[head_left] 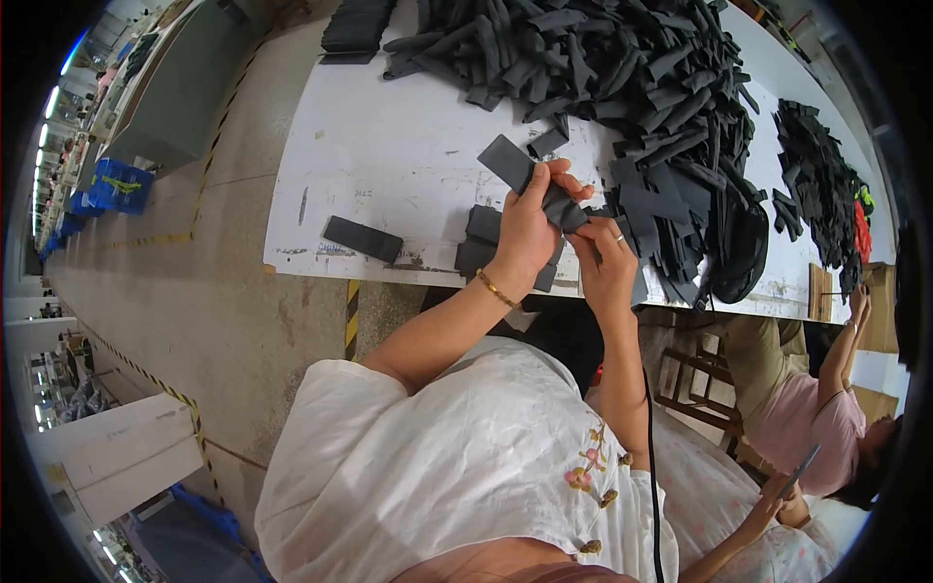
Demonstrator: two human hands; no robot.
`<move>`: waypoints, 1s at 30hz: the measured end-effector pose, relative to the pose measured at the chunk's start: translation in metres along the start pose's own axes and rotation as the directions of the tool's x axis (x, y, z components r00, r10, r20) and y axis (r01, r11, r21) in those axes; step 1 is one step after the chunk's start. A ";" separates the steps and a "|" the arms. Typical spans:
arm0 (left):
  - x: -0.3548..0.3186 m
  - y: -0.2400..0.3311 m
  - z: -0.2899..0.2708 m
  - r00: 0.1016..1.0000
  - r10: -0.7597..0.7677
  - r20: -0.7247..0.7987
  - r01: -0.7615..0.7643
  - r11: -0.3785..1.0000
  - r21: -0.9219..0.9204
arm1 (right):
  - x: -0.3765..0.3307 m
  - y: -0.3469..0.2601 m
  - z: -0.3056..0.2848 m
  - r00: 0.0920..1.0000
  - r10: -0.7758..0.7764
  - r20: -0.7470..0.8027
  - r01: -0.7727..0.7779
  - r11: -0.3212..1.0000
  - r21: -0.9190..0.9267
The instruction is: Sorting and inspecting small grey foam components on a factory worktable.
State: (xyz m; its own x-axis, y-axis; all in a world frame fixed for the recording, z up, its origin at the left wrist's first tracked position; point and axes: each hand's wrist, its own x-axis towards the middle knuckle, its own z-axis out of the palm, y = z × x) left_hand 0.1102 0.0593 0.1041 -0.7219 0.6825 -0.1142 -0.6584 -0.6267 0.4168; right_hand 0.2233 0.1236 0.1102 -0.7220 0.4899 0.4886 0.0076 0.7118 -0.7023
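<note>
Above the near edge of the white table (330, 126), my left hand (530, 228) is closed on a flat black strip (505, 162), apparently fabric. The strip's far end sticks out past my thumb, and its near end bends down toward my right hand (607, 255). My right thumb and fingers pinch that near end. Beneath my hands lie several black rectangular pieces (481, 225), partly hidden by my left wrist. A single black piece (362, 239) lies flat to the left.
A large heap of black pieces (593, 58) covers the table's far side. Flat black pieces (661, 199) and a black bag (741, 257) lie to the right. Farther right are another dark heap (818, 180) and a co-worker (807, 418). Blue crates (119, 185) stand left.
</note>
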 end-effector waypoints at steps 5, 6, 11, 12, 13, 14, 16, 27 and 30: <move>0.003 0.006 0.002 0.997 0.050 0.058 -0.056 0.994 0.095 | 0.000 0.010 0.019 0.918 0.398 -0.003 -0.333 0.771 0.543; 0.007 0.008 0.002 0.993 0.086 0.078 -0.094 0.989 0.114 | 0.004 0.009 0.030 0.910 0.408 -0.075 -0.291 0.756 0.586; 0.005 0.019 0.008 0.988 0.072 0.134 -0.088 0.989 0.118 | -0.001 -0.003 0.026 0.884 0.420 -0.205 -0.236 0.779 0.580; 0.008 0.019 0.002 0.983 0.079 0.168 -0.097 0.990 0.106 | 0.002 -0.009 0.018 0.812 0.580 -0.067 -0.392 0.627 0.673; 0.007 0.019 0.001 0.984 0.066 0.165 -0.085 0.990 0.109 | 0.005 -0.014 0.014 0.805 0.589 -0.072 -0.397 0.624 0.673; 0.007 0.019 0.002 0.982 0.073 0.173 -0.097 0.986 0.132 | 0.013 -0.017 0.014 0.777 0.626 0.064 -0.438 0.464 0.770; 0.012 0.020 -0.002 0.974 0.061 0.217 -0.087 0.990 0.110 | 0.015 -0.006 0.019 0.774 0.598 0.207 -0.456 0.302 0.837; 0.006 0.037 -0.039 0.983 -0.062 -0.174 0.103 0.967 0.233 | 0.010 0.008 0.002 0.865 -0.422 -0.273 0.354 0.897 -0.265; 0.008 0.046 -0.038 0.986 0.007 -0.166 0.051 0.939 0.341 | 0.007 0.014 0.002 0.864 -0.491 -0.108 0.434 0.837 -0.333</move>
State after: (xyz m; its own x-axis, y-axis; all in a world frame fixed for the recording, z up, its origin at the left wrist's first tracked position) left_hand 0.0661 0.0218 0.0883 -0.7516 0.6065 -0.2594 -0.5822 -0.4251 0.6931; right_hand 0.2170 0.1361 0.1025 -0.5534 0.1279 0.8230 -0.0769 0.9761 -0.2034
